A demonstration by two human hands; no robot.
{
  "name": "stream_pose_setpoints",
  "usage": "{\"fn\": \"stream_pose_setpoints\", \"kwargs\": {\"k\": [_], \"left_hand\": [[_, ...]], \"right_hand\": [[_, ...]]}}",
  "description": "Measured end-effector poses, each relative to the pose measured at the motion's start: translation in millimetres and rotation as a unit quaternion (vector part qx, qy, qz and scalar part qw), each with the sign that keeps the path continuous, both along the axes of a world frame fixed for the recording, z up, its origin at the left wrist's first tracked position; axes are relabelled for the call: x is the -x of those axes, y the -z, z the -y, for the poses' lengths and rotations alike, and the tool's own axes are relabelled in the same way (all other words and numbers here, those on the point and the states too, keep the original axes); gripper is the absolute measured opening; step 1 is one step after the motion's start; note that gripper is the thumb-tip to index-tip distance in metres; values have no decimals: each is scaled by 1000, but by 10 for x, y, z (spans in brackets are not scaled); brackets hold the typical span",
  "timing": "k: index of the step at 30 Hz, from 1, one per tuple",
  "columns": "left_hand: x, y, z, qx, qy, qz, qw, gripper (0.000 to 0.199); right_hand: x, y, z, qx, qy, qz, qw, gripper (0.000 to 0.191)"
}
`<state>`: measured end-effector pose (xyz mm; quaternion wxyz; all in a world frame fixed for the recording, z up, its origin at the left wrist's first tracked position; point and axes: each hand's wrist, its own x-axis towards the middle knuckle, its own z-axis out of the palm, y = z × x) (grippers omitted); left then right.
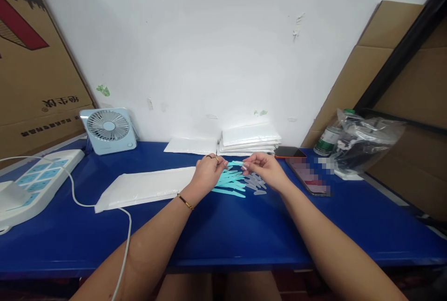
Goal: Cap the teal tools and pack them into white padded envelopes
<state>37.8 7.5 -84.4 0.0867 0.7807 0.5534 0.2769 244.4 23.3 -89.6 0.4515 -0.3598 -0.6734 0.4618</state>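
Observation:
Near the middle of the blue table, my left hand pinches one end of a turquoise strip. At the strip's other end is my right hand, its thumb and fingers closed on it. Beneath and in front of the strip lies a loose pile of turquoise pieces. Several translucent grey pieces lie just right of that pile, under my right hand. A long white padded envelope lies flat to the left, partly behind my left wrist.
White envelopes are stacked by the wall. A fan, power strip and cable are at left. Two phones, a bottle and a plastic-wrapped dark item are at right.

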Motion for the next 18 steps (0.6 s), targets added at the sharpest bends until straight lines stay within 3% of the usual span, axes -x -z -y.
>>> {"fn": "stream_pose_setpoints", "kwargs": {"k": [4,6,9,12,18], "left_hand": [[-22,22,12,14,12,-17,1000,36],[5,32,10,2,-3,-25,1000,39],[84,64,-6,22,-12,-54,998,75],[143,112,-20,102,44,-102,989,93],[98,111,61,121,159,-110,974,47]], "right_hand": [[1,29,-24,6,-16,18,1000,33],[-110,15,-88,-12,15,21,1000,33],[-363,2,-232,-46,123,0,991,34],[-531,68,-369,-49,170,0,984,37],[-318,312,-433,-88,101,159,978,29]]}}
